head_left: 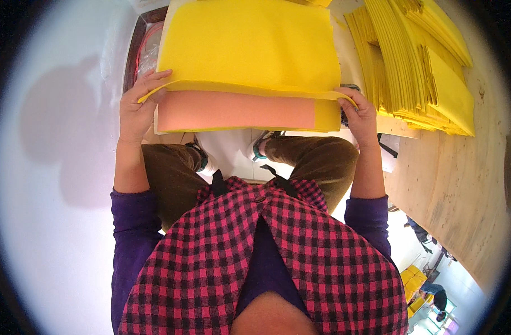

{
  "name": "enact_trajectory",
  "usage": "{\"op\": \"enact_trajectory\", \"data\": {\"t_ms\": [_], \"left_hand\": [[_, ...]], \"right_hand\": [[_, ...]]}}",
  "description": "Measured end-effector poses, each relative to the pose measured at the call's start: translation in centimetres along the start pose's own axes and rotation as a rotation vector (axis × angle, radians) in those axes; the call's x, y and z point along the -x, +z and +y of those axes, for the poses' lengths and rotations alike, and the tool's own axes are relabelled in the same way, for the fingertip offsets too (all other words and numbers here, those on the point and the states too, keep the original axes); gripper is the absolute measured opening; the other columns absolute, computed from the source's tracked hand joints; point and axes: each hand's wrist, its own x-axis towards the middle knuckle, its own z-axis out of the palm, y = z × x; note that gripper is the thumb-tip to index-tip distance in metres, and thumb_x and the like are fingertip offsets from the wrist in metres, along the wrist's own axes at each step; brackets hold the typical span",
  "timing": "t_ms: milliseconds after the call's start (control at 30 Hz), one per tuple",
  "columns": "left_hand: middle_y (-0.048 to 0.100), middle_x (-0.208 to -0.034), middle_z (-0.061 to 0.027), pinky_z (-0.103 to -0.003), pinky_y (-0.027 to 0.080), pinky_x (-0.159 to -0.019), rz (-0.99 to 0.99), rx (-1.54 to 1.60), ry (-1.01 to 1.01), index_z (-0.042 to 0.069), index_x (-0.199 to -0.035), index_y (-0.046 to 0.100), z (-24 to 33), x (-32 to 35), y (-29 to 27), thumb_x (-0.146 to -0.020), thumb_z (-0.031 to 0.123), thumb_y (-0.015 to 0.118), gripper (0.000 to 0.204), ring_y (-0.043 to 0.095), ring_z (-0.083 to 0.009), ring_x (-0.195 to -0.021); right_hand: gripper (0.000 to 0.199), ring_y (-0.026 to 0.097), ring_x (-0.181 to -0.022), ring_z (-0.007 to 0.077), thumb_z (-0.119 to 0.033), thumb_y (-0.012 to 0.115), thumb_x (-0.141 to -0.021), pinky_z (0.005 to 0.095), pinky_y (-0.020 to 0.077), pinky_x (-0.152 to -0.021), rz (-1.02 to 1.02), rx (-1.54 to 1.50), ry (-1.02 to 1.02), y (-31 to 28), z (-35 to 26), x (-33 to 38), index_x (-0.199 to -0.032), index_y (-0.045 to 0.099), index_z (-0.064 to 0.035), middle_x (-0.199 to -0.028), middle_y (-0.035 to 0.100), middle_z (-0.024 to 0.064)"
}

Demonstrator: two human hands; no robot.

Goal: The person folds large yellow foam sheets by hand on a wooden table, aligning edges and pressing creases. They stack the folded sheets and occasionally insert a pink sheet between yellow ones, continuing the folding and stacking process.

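A broad yellow felt-like sheet (250, 44) lies in front of me, its near edge raised in a slight curl. My left hand (136, 109) is closed on the left end of that edge, thumb below and fingers above. At the opposite end my right hand (360, 116) pinches the other corner. Under the lifted edge shows a flat salmon-pink sheet (236, 110), stopping short of the right side, where more yellow material (327, 115) is visible beneath. How far the pink sheet reaches under the yellow one is hidden.
Folded yellow felt pieces (400, 61) are heaped to the right on a wooden table (434, 173). A white wall (60, 139) stands close on my left. Beside the sheet's left edge is a dark-framed bin (134, 47) with clear plastic. Another person (434, 293) appears far off at lower right.
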Motion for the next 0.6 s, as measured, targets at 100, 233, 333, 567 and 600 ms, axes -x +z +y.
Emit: {"op": "enact_trajectory", "data": {"t_ms": [100,233,333,567,600], "left_hand": [[0.065,-0.11,-0.0115,-0.041,0.028,-0.109,-0.018,0.014,-0.022,0.002,-0.099,0.067,-0.4,0.0,-0.3,-0.084,-0.002,0.057,0.018,0.052,-0.0232,-0.117],[0.067,-0.105,-0.0097,-0.039,0.032,-0.107,-0.048,0.024,-0.034,0.001,-0.097,0.067,-0.9,0.0,-0.6,-0.083,-0.003,0.058,0.018,0.058,-0.0205,-0.109],[0.067,-0.101,-0.0075,-0.033,0.037,-0.101,-0.002,0.008,-0.159,0.0,-0.097,0.067,-1.1,0.2,-0.5,-0.084,-0.002,0.059,0.016,0.06,-0.0192,-0.105],[0.065,-0.102,-0.0043,-0.026,0.044,-0.086,0.071,0.339,-0.522,-0.001,-0.108,0.063,-1.3,0.2,0.0,-0.089,0.009,0.06,0.021,0.057,-0.011,-0.096],[0.065,-0.102,-0.0041,-0.026,0.044,-0.086,0.061,0.316,-0.495,-0.001,-0.109,0.062,-1.2,0.1,0.1,-0.089,0.01,0.06,0.023,0.057,-0.0105,-0.095]], "right_hand": [[0.017,0.057,-0.097,0.0113,0.0,0.056,-0.088,0.0244,0.0433,-0.088,-0.002,0.022,-0.077,0.0,-0.2,-0.2,-0.103,0.064,-0.0023,-0.102,0.064,0.0033],[0.017,0.059,-0.085,0.0116,-0.005,0.058,-0.088,0.025,0.0476,-0.076,-0.03,0.105,-0.121,-0.1,-0.2,-0.8,-0.104,0.063,-0.0025,-0.091,0.065,0.0042],[0.019,0.058,-0.08,0.0094,-0.008,0.059,-0.088,0.025,0.0476,-0.072,-0.01,0.154,-0.04,-0.3,0.0,-1.3,-0.106,0.062,-0.0017,-0.087,0.065,0.0037],[0.022,0.054,-0.075,0.0053,-0.012,0.059,-0.091,0.021,0.0445,-0.067,0.004,-0.133,0.09,0.2,0.6,-3.1,-0.108,0.059,0.0013,-0.084,0.062,-0.0013],[0.022,0.054,-0.075,0.0049,-0.013,0.058,-0.091,0.0205,0.0442,-0.067,0.005,-0.156,0.073,0.4,0.7,-3.6,-0.108,0.059,0.0016,-0.085,0.062,-0.0016]]}}
